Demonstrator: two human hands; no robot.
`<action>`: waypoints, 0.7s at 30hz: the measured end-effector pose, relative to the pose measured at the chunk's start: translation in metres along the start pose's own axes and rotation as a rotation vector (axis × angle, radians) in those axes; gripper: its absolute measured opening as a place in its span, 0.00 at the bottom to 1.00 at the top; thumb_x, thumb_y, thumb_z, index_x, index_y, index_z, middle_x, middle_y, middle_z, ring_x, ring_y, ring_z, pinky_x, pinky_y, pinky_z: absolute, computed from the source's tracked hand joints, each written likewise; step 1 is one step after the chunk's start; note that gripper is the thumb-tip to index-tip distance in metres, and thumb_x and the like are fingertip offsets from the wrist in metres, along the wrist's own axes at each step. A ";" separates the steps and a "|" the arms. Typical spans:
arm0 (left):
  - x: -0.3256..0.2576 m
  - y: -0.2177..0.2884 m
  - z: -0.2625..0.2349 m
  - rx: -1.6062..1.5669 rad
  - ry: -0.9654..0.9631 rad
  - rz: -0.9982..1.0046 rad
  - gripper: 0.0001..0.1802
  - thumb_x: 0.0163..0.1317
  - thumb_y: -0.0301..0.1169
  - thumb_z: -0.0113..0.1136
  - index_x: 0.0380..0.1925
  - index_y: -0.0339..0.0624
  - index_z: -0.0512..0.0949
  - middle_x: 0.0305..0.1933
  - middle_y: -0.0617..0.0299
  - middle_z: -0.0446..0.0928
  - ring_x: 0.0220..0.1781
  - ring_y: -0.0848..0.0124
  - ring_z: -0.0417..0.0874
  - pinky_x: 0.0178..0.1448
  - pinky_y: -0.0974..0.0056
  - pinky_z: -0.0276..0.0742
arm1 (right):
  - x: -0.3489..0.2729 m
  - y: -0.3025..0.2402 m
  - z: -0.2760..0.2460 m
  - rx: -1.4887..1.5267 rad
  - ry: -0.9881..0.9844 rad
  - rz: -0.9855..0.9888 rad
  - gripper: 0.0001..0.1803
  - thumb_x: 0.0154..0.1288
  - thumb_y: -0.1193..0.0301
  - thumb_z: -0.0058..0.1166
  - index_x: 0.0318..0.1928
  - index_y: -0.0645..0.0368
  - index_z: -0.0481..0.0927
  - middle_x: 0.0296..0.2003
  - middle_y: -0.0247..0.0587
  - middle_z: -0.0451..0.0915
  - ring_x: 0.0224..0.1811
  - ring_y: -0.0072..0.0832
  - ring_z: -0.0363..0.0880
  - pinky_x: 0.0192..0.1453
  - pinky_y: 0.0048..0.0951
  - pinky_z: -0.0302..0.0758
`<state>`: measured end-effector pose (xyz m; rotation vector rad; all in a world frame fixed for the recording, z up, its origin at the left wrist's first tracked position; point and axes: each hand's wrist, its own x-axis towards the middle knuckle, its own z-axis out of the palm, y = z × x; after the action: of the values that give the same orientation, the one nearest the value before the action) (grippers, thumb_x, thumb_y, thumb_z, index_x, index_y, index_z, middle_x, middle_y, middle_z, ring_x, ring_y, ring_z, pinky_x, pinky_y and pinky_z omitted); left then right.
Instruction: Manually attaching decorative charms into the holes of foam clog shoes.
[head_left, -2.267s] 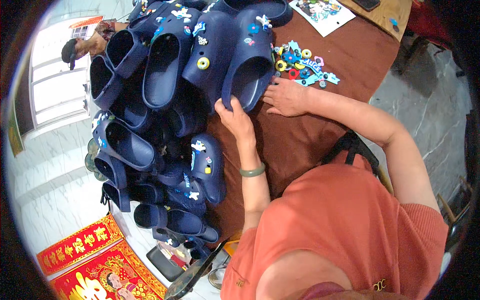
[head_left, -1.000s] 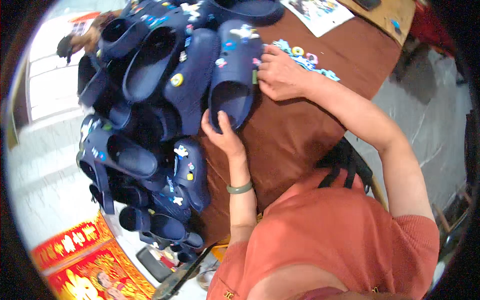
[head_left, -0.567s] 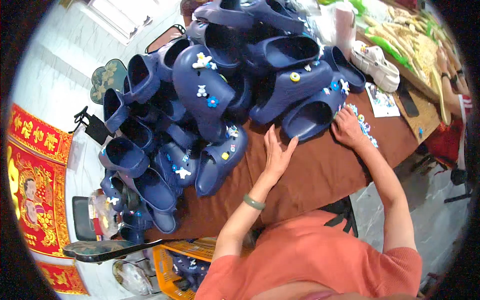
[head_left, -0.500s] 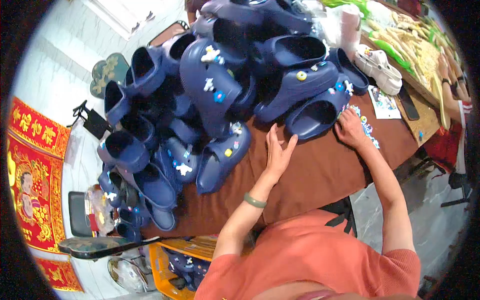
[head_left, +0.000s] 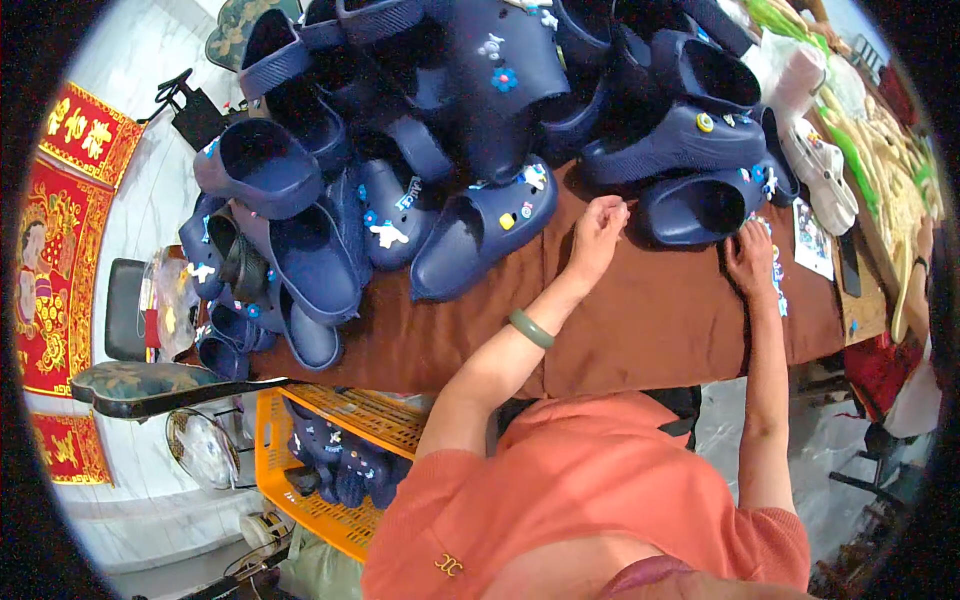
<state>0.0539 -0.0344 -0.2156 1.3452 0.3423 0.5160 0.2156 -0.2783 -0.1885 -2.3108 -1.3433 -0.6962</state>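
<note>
A navy clog (head_left: 695,212) lies on the brown cloth, its opening toward me and small charms at its far right end. Just left of it, apart from it, is my left hand (head_left: 598,238), fingers bent and drawn together; anything in them is too small to make out. My right hand (head_left: 750,260) rests on the cloth right of the clog, fingers curled beside a row of small colourful charms (head_left: 777,270). What its fingertips hold, if anything, is hidden. Another navy clog (head_left: 485,235) with a yellow charm lies left of my left hand.
Many navy clogs (head_left: 270,165) are heaped across the table's far and left side. At right are a white clog (head_left: 820,170), a printed card (head_left: 812,240) and a dark phone (head_left: 850,265). An orange crate (head_left: 330,515) holding more clogs stands below the table's left edge.
My left hand has drawn its spread fingers together and moved off the clog's near edge. My right hand stays beside the charms. The whole view has shifted.
</note>
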 end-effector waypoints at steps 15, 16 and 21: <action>0.002 0.003 0.002 0.252 -0.057 0.091 0.12 0.66 0.31 0.55 0.44 0.34 0.75 0.38 0.62 0.80 0.41 0.76 0.80 0.45 0.70 0.75 | 0.008 0.008 0.000 0.051 -0.029 0.002 0.10 0.55 0.75 0.57 0.40 0.62 0.78 0.40 0.49 0.78 0.47 0.49 0.74 0.55 0.43 0.70; 0.001 0.005 0.002 0.303 -0.066 0.084 0.12 0.66 0.31 0.55 0.43 0.34 0.76 0.38 0.62 0.80 0.41 0.75 0.80 0.45 0.70 0.75 | 0.008 0.007 -0.001 0.049 -0.037 0.022 0.10 0.56 0.75 0.57 0.40 0.62 0.78 0.40 0.49 0.78 0.47 0.49 0.74 0.56 0.43 0.70; -0.004 0.000 0.004 0.210 -0.042 0.115 0.09 0.66 0.29 0.54 0.41 0.33 0.77 0.35 0.61 0.80 0.37 0.75 0.80 0.42 0.70 0.76 | 0.007 0.005 -0.008 0.077 0.065 -0.061 0.05 0.56 0.77 0.56 0.34 0.65 0.77 0.34 0.48 0.78 0.42 0.46 0.75 0.55 0.43 0.69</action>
<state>0.0523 -0.0399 -0.2150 1.5837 0.2911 0.5583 0.2207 -0.2804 -0.1784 -2.1770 -1.3920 -0.7192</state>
